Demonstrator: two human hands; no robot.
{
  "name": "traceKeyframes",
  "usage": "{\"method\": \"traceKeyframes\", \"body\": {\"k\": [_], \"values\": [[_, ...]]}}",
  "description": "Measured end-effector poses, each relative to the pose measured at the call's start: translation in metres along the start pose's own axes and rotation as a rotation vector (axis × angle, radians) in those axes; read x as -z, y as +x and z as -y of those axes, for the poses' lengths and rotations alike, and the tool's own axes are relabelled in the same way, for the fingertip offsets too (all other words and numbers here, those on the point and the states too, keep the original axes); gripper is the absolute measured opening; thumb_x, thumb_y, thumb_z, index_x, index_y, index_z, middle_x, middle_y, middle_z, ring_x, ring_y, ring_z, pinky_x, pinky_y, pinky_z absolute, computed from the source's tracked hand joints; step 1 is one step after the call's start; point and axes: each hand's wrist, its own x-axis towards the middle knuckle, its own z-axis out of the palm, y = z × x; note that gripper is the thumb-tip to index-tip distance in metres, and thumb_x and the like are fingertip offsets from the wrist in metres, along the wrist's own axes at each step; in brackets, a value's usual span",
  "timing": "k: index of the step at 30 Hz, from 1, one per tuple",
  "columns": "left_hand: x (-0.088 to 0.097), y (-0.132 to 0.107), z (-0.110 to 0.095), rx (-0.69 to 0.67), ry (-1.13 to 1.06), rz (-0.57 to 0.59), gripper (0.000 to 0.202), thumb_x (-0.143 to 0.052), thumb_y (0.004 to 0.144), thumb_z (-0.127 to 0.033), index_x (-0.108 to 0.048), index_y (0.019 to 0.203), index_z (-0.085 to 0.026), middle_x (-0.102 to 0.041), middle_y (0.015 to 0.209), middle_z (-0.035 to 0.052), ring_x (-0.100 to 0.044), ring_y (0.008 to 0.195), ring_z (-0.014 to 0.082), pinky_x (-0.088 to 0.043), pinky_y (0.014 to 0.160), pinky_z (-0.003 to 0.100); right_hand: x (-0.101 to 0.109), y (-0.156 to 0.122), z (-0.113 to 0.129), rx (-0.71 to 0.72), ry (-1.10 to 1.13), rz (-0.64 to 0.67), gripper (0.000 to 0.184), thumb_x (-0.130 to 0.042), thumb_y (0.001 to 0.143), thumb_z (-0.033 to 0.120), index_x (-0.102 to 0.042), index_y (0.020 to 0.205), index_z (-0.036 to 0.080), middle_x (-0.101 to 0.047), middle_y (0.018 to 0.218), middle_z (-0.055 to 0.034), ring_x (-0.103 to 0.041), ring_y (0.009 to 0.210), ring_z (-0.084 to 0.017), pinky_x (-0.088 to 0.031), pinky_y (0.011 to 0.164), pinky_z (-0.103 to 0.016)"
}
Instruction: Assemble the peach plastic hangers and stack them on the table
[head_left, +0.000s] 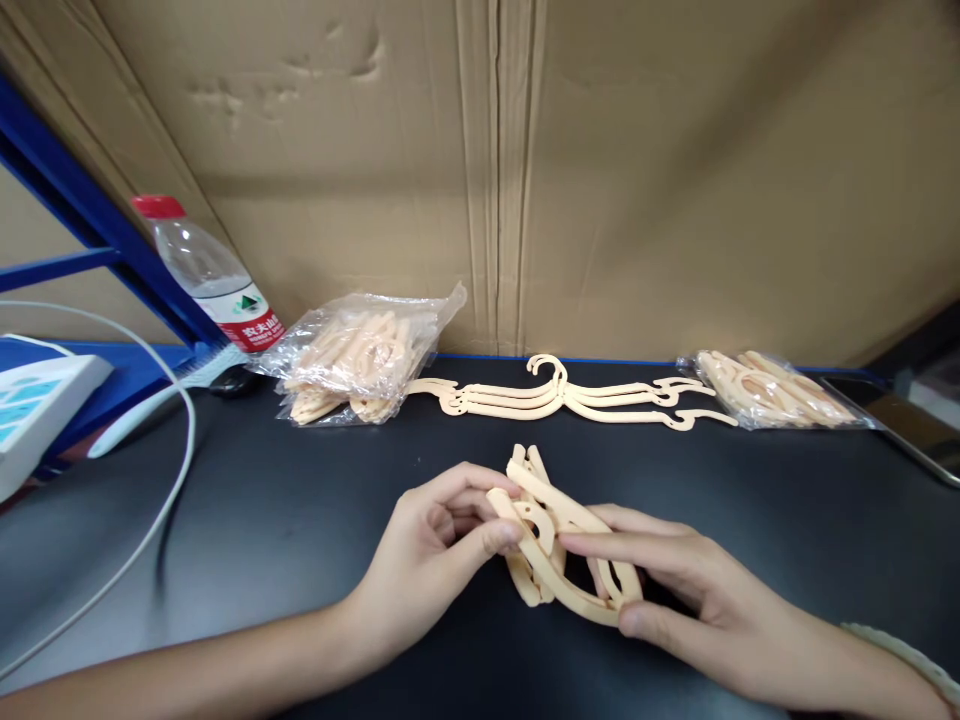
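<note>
Both hands meet over the dark table, holding a folded cream plastic hanger (551,535) between them. My left hand (435,545) pinches its left side with thumb and fingers. My right hand (675,590) grips its right and lower part, thumb under, fingers over. Farther back lie assembled cream hangers (559,395), spread flat in a small stack.
A clear bag of hanger parts (356,360) sits back left, another bag (772,390) back right. A water bottle with a red cap (206,270) leans on a blue frame (82,215). A white cable (161,500) curves at left. Cardboard (525,170) lines the back.
</note>
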Motion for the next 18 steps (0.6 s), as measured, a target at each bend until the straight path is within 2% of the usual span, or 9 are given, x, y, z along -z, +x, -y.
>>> {"method": "traceKeyframes", "body": {"k": [4, 9, 12, 15, 18], "values": [[-0.0016, -0.0005, -0.0005, -0.019, 0.025, -0.033, 0.020, -0.073, 0.081, -0.020, -0.056, 0.091, -0.018, -0.068, 0.065, -0.0039, -0.068, 0.062, 0.0114, -0.054, 0.061, 0.018, -0.0003, -0.0006, 0.0036, -0.012, -0.016, 0.036, 0.048, -0.061, 0.093, 0.027, -0.049, 0.138, 0.035, -0.051, 0.139, -0.0063, -0.050, 0.126, -0.023, -0.041, 0.105, -0.037], [-0.0020, 0.0014, 0.0011, 0.006, 0.069, -0.054, 0.021, -0.071, 0.083, -0.024, -0.055, 0.093, -0.017, -0.067, 0.065, -0.0027, -0.066, 0.063, 0.0114, -0.053, 0.062, 0.018, -0.0011, -0.0017, 0.0045, -0.020, -0.017, 0.066, 0.050, -0.060, 0.094, 0.026, -0.046, 0.140, 0.038, -0.054, 0.135, -0.0047, -0.052, 0.123, -0.021, -0.043, 0.104, -0.036], [-0.0019, 0.0022, 0.0026, 0.015, 0.041, -0.049, 0.022, -0.069, 0.084, -0.025, -0.054, 0.098, -0.017, -0.069, 0.069, -0.0009, -0.068, 0.066, 0.0131, -0.055, 0.064, 0.020, -0.0014, -0.0030, 0.0004, -0.039, -0.048, 0.028, 0.050, -0.059, 0.094, 0.026, -0.045, 0.141, 0.036, -0.051, 0.140, -0.0054, -0.046, 0.130, -0.024, -0.040, 0.107, -0.039], [-0.0019, 0.0022, 0.0044, 0.022, 0.058, -0.022, 0.028, -0.066, 0.086, -0.024, -0.054, 0.111, -0.017, -0.074, 0.085, 0.0049, -0.071, 0.076, 0.0164, -0.058, 0.072, 0.025, -0.0017, -0.0038, -0.0028, -0.068, -0.074, -0.022, 0.051, -0.060, 0.093, 0.028, -0.046, 0.142, 0.032, -0.049, 0.142, -0.0071, -0.038, 0.136, -0.026, -0.034, 0.112, -0.044], [-0.0002, 0.0009, 0.0069, -0.046, 0.207, -0.015, 0.038, -0.062, 0.089, -0.023, -0.049, 0.125, -0.020, -0.068, 0.115, 0.0100, -0.070, 0.088, 0.0180, -0.059, 0.081, 0.029, -0.0020, -0.0026, -0.0041, -0.089, -0.036, -0.076, 0.048, -0.058, 0.094, 0.030, -0.048, 0.141, 0.029, -0.050, 0.139, -0.0093, -0.041, 0.134, -0.026, -0.036, 0.110, -0.042]]}}
